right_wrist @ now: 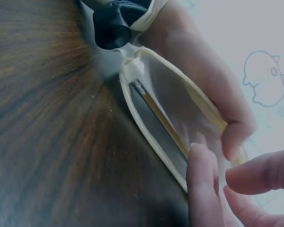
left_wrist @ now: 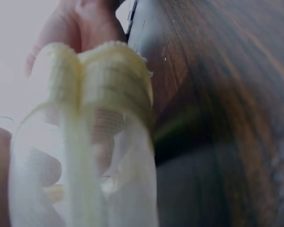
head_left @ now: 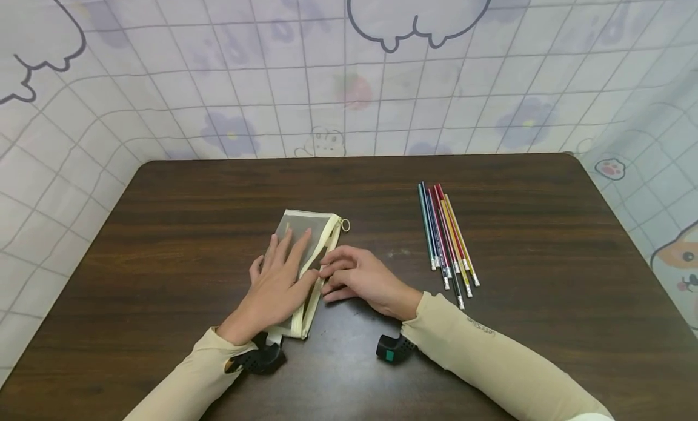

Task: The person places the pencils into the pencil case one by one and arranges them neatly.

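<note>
A pale mesh zip pouch [head_left: 308, 221] with cream edging lies on the table, its long zipped side gaping towards the right. My left hand [head_left: 272, 288] rests on top of it, fingers spread and straight, thumb at the edge of the opening. From the other side my right hand [head_left: 362, 278] reaches to the opening, fingers loosely bent. In the right wrist view, the right fingertips [right_wrist: 201, 165] are at the mouth of the pouch [right_wrist: 151, 137], thumb apart from them. A yellow and dark pencil [right_wrist: 163, 120] shows inside.
To the right lies a loose bunch of coloured pencils [head_left: 444, 233], eraser ends towards me, just beyond the right forearm. A ring pull [head_left: 345, 225] hangs at the pouch's far corner. The dark wooden table [head_left: 545, 257] meets a patterned cloth [head_left: 305, 94] behind.
</note>
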`<state>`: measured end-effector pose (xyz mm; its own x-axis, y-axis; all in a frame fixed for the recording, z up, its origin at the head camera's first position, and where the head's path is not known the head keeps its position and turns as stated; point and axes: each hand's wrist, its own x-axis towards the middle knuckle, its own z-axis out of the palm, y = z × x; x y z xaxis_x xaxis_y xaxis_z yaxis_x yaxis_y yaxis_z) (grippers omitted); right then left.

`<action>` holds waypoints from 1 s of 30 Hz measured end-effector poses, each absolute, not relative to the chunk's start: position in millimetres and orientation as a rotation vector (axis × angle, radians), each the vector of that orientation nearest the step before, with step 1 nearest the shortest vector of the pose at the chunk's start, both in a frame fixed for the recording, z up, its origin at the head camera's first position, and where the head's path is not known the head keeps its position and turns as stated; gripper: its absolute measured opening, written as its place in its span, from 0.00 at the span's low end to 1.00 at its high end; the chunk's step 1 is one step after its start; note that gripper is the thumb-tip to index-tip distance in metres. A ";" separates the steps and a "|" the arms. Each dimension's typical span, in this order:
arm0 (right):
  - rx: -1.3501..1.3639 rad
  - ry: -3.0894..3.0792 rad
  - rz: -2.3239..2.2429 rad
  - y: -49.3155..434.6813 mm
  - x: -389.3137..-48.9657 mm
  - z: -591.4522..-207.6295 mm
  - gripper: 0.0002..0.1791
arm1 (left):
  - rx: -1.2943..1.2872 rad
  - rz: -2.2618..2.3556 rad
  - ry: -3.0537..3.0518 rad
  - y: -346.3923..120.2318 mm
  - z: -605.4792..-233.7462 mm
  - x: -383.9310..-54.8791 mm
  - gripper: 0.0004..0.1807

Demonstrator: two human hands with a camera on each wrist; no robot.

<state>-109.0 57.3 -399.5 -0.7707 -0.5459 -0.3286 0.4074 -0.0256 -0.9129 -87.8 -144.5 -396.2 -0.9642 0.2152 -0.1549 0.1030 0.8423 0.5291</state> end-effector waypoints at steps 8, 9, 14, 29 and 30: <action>-0.154 1.812 -1.859 86.9 -115.0 -385.6 0.22 | 0.239 0.798 2.810 -141.9 -396.4 -89.3 0.39; -0.155 1.843 -1.864 91.9 -116.1 -383.8 0.22 | 0.238 0.800 2.812 -142.1 -396.6 -89.3 0.39; -0.159 1.992 -1.865 120.5 -123.3 -375.0 0.23 | 0.247 0.819 2.813 -143.7 -397.3 -88.0 0.38; 0.018 2.278 -1.799 210.5 -144.6 -357.8 0.25 | 0.247 0.807 2.824 -143.4 -398.2 -86.8 0.39; 0.028 2.280 -1.804 215.7 -146.3 -358.3 0.24 | 0.247 0.807 2.824 -143.5 -398.1 -86.8 0.39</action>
